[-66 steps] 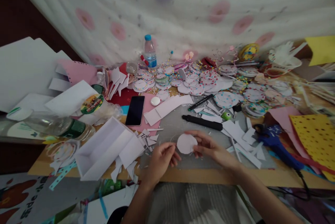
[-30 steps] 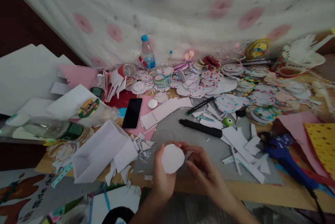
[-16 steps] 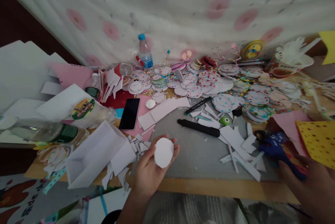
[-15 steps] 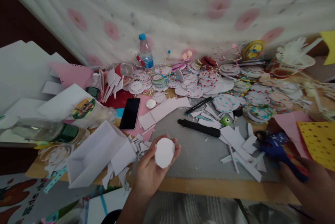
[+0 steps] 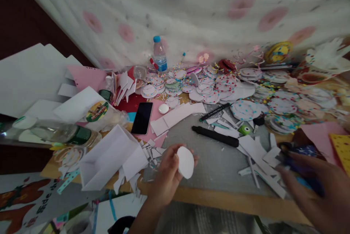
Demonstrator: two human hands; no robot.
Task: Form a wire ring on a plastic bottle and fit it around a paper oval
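Observation:
Near the front edge of the table, my left hand (image 5: 168, 174) is closed around the edge of a small white paper disc (image 5: 186, 162), which is tilted towards the right. My right hand (image 5: 314, 184), smeared by motion, hovers at the right with thumb and forefinger apart. Beneath and just behind it lies a dark blue patterned object (image 5: 304, 151), partly covered by the hand; its kind is not clear. White paper offcuts (image 5: 253, 150) lie left of that hand. A thick black pen (image 5: 214, 136) rests on the grey mat (image 5: 207, 170) between the hands.
Decorated paper discs (image 5: 225, 82) are heaped along the back, beside an upright water bottle (image 5: 159, 55). A phone (image 5: 142, 118), a white open box (image 5: 108, 157) and a lying bottle (image 5: 58, 132) are on the left. A paper tub (image 5: 314, 71) stands back right.
The view has swung left, so the scene sits further right. My left hand has tilted the disc. My right hand has moved left over the blue object, and its fingers are apart.

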